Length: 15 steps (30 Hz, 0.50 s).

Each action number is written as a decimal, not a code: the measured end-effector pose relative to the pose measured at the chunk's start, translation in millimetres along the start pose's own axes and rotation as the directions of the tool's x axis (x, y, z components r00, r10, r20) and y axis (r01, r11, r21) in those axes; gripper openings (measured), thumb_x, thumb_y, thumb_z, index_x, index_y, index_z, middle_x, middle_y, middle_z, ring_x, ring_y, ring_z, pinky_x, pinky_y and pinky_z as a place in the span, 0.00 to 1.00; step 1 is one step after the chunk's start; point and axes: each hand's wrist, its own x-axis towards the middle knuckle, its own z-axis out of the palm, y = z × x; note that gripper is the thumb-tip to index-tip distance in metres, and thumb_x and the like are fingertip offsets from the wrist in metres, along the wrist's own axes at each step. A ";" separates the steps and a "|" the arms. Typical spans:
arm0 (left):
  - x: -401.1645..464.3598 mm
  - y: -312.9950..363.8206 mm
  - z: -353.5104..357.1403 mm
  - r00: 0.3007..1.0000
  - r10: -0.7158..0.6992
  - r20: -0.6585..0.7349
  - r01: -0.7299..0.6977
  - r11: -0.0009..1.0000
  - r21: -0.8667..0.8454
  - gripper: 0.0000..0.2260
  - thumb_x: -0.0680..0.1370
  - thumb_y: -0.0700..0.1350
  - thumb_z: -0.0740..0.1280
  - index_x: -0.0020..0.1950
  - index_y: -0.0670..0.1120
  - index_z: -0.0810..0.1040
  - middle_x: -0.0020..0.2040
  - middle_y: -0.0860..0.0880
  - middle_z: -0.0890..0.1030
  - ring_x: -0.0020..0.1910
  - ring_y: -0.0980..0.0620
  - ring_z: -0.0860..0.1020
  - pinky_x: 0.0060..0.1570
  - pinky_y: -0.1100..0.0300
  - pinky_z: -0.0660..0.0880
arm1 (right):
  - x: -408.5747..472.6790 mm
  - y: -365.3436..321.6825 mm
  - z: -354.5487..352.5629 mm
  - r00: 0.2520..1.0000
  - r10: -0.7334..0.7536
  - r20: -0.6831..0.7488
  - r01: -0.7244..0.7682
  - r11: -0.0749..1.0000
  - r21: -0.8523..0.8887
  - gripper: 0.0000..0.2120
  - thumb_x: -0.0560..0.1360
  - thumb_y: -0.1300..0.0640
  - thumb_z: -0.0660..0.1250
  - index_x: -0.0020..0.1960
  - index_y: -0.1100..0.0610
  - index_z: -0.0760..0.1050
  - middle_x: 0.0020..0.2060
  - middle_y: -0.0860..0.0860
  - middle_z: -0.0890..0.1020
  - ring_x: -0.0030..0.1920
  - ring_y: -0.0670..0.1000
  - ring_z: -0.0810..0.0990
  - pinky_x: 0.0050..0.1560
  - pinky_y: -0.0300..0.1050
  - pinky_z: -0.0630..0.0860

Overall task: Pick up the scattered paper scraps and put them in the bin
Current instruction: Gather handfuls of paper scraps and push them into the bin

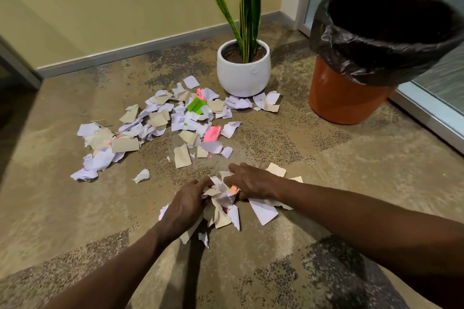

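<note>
Two bare hands work low over the floor (75, 221), bunching a wad (222, 198) of torn paper between them. The left hand (185, 206) curls its fingers around one side; the right hand (251, 183) grips the other, squeezing so loose bits hold together for one carry. A few pieces hang below or lie under the right wrist. Beyond, most scraps (170, 120) are spread toward a white plant pot (243, 75). The bin (364, 57), lined with a black bag, stands open to the right, well apart from the hands.
</note>
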 end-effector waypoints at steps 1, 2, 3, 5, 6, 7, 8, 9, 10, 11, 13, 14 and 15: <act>-0.3 0.8 -2.2 1.000 -0.018 -0.026 0.016 0.999 -0.047 0.14 0.76 0.42 0.71 0.60 0.47 0.77 0.51 0.47 0.81 0.48 0.47 0.79 0.41 0.58 0.68 | -1.1 0.1 1.8 1.000 0.004 -0.020 -0.004 1.000 0.007 0.15 0.71 0.54 0.75 0.53 0.57 0.75 0.48 0.56 0.71 0.45 0.55 0.71 0.41 0.52 0.75; -1.1 2.5 -5.5 0.998 -0.043 -0.051 0.038 0.994 -0.098 0.11 0.75 0.43 0.72 0.57 0.47 0.78 0.50 0.49 0.82 0.46 0.50 0.78 0.40 0.59 0.66 | -2.0 1.0 2.7 0.999 0.026 -0.039 -0.025 0.999 0.039 0.14 0.71 0.55 0.75 0.52 0.59 0.76 0.48 0.58 0.73 0.45 0.56 0.73 0.40 0.50 0.74; -1.2 4.5 -9.8 0.995 -0.066 -0.073 0.054 0.987 -0.152 0.09 0.75 0.43 0.72 0.54 0.46 0.79 0.47 0.51 0.82 0.43 0.53 0.77 0.39 0.60 0.66 | -3.3 2.6 1.4 0.996 0.060 -0.065 -0.055 0.996 0.078 0.13 0.71 0.57 0.75 0.51 0.61 0.78 0.47 0.59 0.76 0.44 0.57 0.75 0.40 0.48 0.72; -0.4 6.0 -18.8 0.983 -0.154 -0.096 0.124 0.957 -0.264 0.05 0.75 0.40 0.72 0.49 0.46 0.78 0.43 0.52 0.81 0.40 0.53 0.77 0.37 0.60 0.67 | -7.5 6.1 -8.4 0.985 0.149 -0.090 -0.136 0.981 0.136 0.10 0.71 0.61 0.75 0.51 0.63 0.80 0.45 0.59 0.81 0.45 0.56 0.79 0.41 0.42 0.70; 0.6 5.9 -23.3 0.973 -0.209 -0.098 0.170 0.936 -0.310 0.05 0.76 0.38 0.70 0.47 0.46 0.77 0.41 0.51 0.81 0.39 0.52 0.77 0.35 0.61 0.68 | -10.4 9.3 -15.3 0.975 0.201 -0.094 -0.183 0.968 0.170 0.09 0.70 0.62 0.75 0.49 0.62 0.80 0.44 0.57 0.82 0.45 0.55 0.79 0.40 0.41 0.69; 1.7 5.6 -27.4 0.965 -0.239 -0.112 0.187 0.920 -0.345 0.05 0.77 0.37 0.68 0.45 0.47 0.76 0.39 0.51 0.80 0.38 0.51 0.76 0.34 0.63 0.69 | -13.3 13.8 -22.8 0.963 0.258 -0.078 -0.236 0.946 0.220 0.08 0.68 0.63 0.76 0.45 0.61 0.80 0.42 0.55 0.82 0.43 0.53 0.79 0.36 0.40 0.67; 2.9 6.3 -31.9 0.957 -0.264 -0.119 0.204 0.905 -0.374 0.06 0.78 0.37 0.67 0.44 0.47 0.76 0.37 0.50 0.79 0.36 0.51 0.76 0.32 0.65 0.68 | -17.4 17.2 -31.7 0.948 0.313 -0.047 -0.289 0.916 0.279 0.09 0.66 0.65 0.76 0.43 0.60 0.79 0.41 0.53 0.81 0.42 0.52 0.78 0.34 0.39 0.65; 4.7 8.5 -36.4 0.952 -0.277 -0.128 0.202 0.887 -0.415 0.05 0.79 0.39 0.66 0.44 0.48 0.76 0.36 0.50 0.80 0.34 0.49 0.76 0.31 0.65 0.69 | -21.4 20.4 -40.2 0.934 0.356 -0.020 -0.329 0.883 0.335 0.10 0.66 0.66 0.76 0.43 0.59 0.79 0.41 0.52 0.79 0.42 0.52 0.77 0.33 0.38 0.65; 7.8 10.8 -40.8 0.943 -0.308 -0.125 0.217 0.855 -0.472 0.03 0.79 0.42 0.66 0.47 0.49 0.77 0.37 0.49 0.80 0.33 0.48 0.77 0.31 0.61 0.71 | -25.7 23.1 -48.1 0.920 0.392 -0.001 -0.360 0.844 0.397 0.10 0.66 0.66 0.76 0.45 0.59 0.79 0.41 0.52 0.79 0.43 0.52 0.77 0.33 0.37 0.66; 11.3 14.4 -45.0 0.932 -0.342 -0.116 0.229 0.809 -0.542 0.02 0.80 0.44 0.66 0.51 0.50 0.77 0.41 0.48 0.81 0.33 0.47 0.77 0.30 0.60 0.72 | -30.3 25.0 -55.9 0.906 0.423 0.003 -0.376 0.801 0.466 0.09 0.67 0.66 0.75 0.45 0.58 0.78 0.41 0.53 0.80 0.43 0.54 0.79 0.33 0.38 0.67; 19.8 22.4 -52.8 0.906 -0.417 -0.071 0.276 0.711 -0.647 0.08 0.80 0.47 0.66 0.58 0.50 0.75 0.49 0.49 0.81 0.36 0.48 0.79 0.28 0.60 0.74 | -39.5 27.4 -68.3 0.863 0.506 0.001 -0.413 0.704 0.578 0.09 0.68 0.65 0.74 0.47 0.61 0.79 0.41 0.56 0.83 0.40 0.54 0.81 0.33 0.38 0.72; 25.2 27.9 -56.2 0.903 -0.426 -0.058 0.277 0.678 -0.680 0.11 0.79 0.49 0.66 0.60 0.47 0.76 0.53 0.48 0.81 0.39 0.47 0.79 0.29 0.60 0.75 | -45.2 27.8 -75.2 0.834 0.552 0.015 -0.433 0.637 0.637 0.10 0.68 0.65 0.74 0.49 0.62 0.79 0.41 0.57 0.83 0.38 0.53 0.82 0.33 0.38 0.75; 31.3 33.0 -59.5 0.902 -0.430 -0.050 0.271 0.651 -0.709 0.13 0.79 0.49 0.67 0.61 0.46 0.77 0.55 0.47 0.81 0.42 0.46 0.80 0.31 0.58 0.76 | -50.3 27.9 -81.3 0.812 0.582 0.048 -0.433 0.545 0.718 0.11 0.69 0.66 0.73 0.51 0.63 0.78 0.40 0.57 0.83 0.37 0.53 0.83 0.33 0.39 0.78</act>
